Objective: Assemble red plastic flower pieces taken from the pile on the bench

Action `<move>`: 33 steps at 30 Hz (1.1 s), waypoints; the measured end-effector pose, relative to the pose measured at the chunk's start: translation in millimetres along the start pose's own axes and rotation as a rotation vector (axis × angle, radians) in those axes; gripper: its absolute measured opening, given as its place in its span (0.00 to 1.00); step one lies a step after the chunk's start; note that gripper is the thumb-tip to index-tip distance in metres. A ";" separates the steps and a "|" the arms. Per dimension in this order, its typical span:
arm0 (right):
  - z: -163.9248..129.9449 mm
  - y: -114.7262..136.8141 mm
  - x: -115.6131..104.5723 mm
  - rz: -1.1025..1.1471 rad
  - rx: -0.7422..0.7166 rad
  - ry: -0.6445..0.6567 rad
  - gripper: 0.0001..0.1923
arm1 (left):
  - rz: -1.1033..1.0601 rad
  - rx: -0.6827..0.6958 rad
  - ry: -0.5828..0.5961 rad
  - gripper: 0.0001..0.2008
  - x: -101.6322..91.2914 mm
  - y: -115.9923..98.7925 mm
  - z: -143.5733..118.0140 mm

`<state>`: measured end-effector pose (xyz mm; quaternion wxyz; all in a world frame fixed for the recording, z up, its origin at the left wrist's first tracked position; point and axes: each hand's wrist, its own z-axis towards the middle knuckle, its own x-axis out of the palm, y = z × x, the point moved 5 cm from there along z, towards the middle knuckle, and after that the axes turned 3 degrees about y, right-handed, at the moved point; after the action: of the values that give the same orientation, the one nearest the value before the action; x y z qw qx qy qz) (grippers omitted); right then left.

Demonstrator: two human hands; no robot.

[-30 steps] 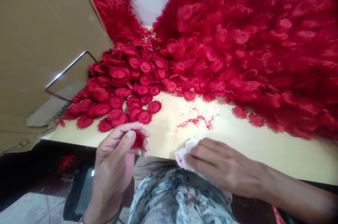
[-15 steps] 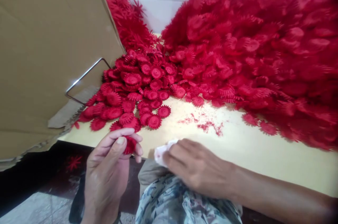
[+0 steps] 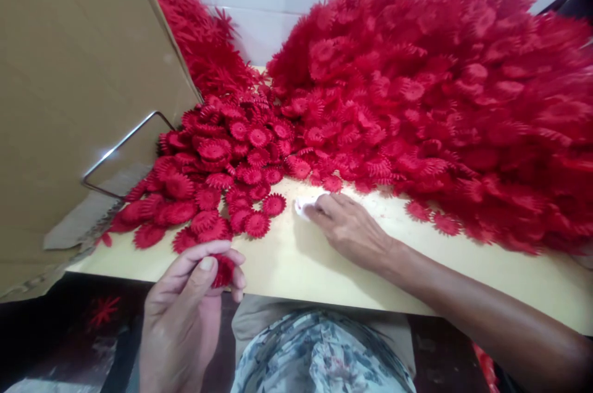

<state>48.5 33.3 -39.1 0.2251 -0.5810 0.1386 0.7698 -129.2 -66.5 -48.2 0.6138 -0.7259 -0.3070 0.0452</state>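
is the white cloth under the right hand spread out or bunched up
Bunched up. Only a small crumpled wad of the white cloth shows, pressed to the table under the right hand fingertips.

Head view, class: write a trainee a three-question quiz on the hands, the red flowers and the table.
1. True or false: the left hand holds a red flower.
2. What does the right hand press on the table?
A. white cloth
B. scissors
C. brush
3. On which side of the table does the cardboard stand?

Key: 1 true; 2 A; 3 left.
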 end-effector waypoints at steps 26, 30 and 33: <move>-46.2 -18.8 -10.3 0.075 -0.094 0.017 0.14 | 0.067 -0.055 0.046 0.06 25.0 5.2 -3.0; -29.7 -39.0 -10.5 0.027 -0.035 -0.047 0.13 | 0.067 -0.037 0.069 0.06 28.0 3.1 -5.9; -35.1 -20.1 -22.6 0.171 -0.061 -0.049 0.13 | 0.073 0.010 0.049 0.07 21.4 4.2 -4.2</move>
<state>93.0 29.7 -26.6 0.1441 -0.5545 0.1585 0.8041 -108.4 -59.7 -44.3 0.6224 -0.7347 -0.2649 0.0515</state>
